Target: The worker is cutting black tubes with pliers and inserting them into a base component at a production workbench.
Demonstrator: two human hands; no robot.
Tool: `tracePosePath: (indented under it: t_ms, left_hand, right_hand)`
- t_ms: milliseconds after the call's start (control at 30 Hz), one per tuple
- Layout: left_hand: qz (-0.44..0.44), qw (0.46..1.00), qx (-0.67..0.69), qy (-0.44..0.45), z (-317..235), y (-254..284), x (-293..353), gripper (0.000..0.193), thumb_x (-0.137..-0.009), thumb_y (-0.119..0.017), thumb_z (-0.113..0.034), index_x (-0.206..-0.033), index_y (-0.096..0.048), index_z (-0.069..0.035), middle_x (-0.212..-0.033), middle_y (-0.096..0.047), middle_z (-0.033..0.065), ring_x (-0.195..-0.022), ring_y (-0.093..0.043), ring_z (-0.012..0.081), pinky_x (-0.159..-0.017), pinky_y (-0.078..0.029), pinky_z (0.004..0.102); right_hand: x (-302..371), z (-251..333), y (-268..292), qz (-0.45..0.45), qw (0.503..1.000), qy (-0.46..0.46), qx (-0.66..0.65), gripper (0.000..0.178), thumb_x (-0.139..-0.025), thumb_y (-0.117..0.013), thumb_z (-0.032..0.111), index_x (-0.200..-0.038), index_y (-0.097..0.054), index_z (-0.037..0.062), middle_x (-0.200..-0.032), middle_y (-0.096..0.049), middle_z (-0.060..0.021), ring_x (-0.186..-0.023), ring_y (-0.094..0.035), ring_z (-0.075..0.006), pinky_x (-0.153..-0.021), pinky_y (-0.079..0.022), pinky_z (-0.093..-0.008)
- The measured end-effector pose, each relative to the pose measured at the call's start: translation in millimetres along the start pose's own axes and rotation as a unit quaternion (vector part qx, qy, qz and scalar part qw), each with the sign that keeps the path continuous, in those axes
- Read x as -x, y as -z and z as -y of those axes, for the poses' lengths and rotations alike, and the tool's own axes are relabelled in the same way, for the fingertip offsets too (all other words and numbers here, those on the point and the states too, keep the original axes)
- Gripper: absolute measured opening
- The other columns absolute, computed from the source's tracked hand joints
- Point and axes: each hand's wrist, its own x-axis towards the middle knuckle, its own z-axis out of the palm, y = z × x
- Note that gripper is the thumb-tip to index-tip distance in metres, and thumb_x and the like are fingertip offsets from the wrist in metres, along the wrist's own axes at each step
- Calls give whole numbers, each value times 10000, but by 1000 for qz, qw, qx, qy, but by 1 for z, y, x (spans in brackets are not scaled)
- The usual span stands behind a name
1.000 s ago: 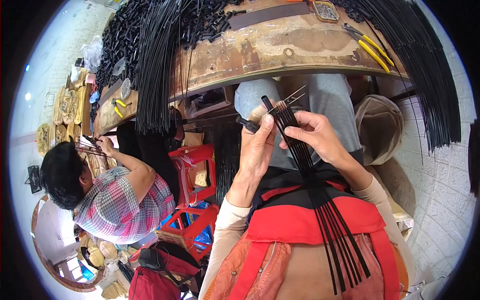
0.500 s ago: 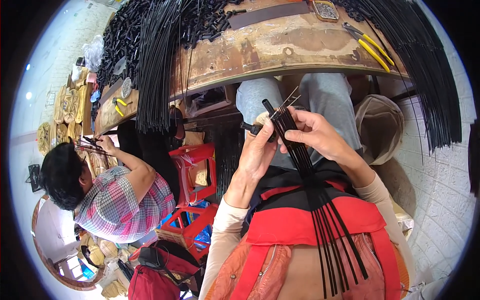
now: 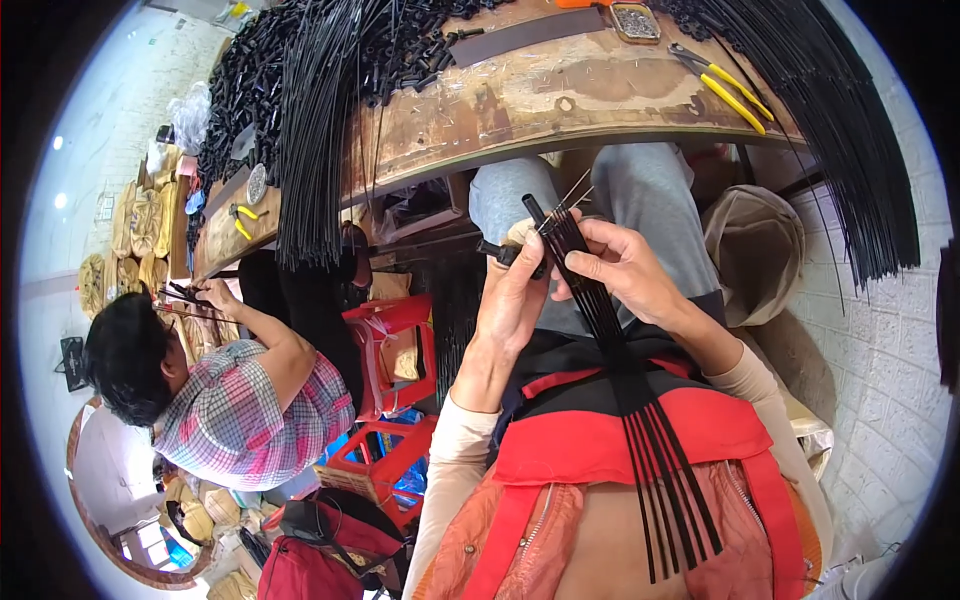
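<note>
Over my lap I hold a bundle of thin black umbrella ribs [image 3: 645,420], fanning down across my red and black apron [image 3: 560,435]. My left hand [image 3: 508,305] is closed around a black plastic umbrella fitting [image 3: 492,249], with its thumb near the ribs' top ends. A short black tube [image 3: 533,207] rises beside that thumb. Fine metal wires [image 3: 578,188] stick out past the rib ends. My right hand [image 3: 640,275] pinches the upper ribs between thumb and fingers. The exact joint between the ribs and the fitting is hidden by my fingers.
Across the wooden bench [image 3: 520,110] lie yellow-handled pliers [image 3: 735,105], a dish of small metal bits [image 3: 636,22] and a heap of black fittings [image 3: 400,60]. Rib bundles [image 3: 312,150] hang over its edge. A co-worker [image 3: 240,400] sits left, near red stools [image 3: 390,350].
My hands stay almost in place on the ribs, with slight finger movement. The rib tails have closed together somewhat and the view has shifted a little.
</note>
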Motion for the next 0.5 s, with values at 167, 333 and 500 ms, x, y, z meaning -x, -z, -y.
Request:
tracePosePath:
  t_ms: [167, 333, 500]
  left_hand:
    - [10, 999, 31, 4, 0, -7, 1, 385, -975, -550, -280, -1286, -524, -55, -1289, -567, 70, -896, -577, 112, -680, -479, 263]
    - [19, 995, -36, -94, -23, -8, -14, 491, -970, -547, -299, -1389, -435, -70, -1387, -488, 83, -1297, -428, 208, -1072, -323, 390]
    - [114, 954, -260, -93, -72, -30, -47, 440, -955, -538, -348, -1240, -588, -17, -1412, -469, 148, -1316, -422, 255, -1098, -295, 409]
  right_hand:
    - [-3, -4, 0, 11, 999, 30, 0, 287, -948, -578, 124, -1185, -532, -30, -917, -609, -67, -816, -626, -141, -778, -571, -322]
    - [-3, 8, 1, 47, 998, 28, -1, 329, -967, -528, 109, -1271, -468, 0, -924, -562, -51, -825, -590, -133, -825, -572, -387]
    - [0, 9, -7, 19, 999, 29, 27, 266, -967, -521, 108, -1209, -487, 5, -907, -561, -52, -818, -591, -135, -819, -573, -395]
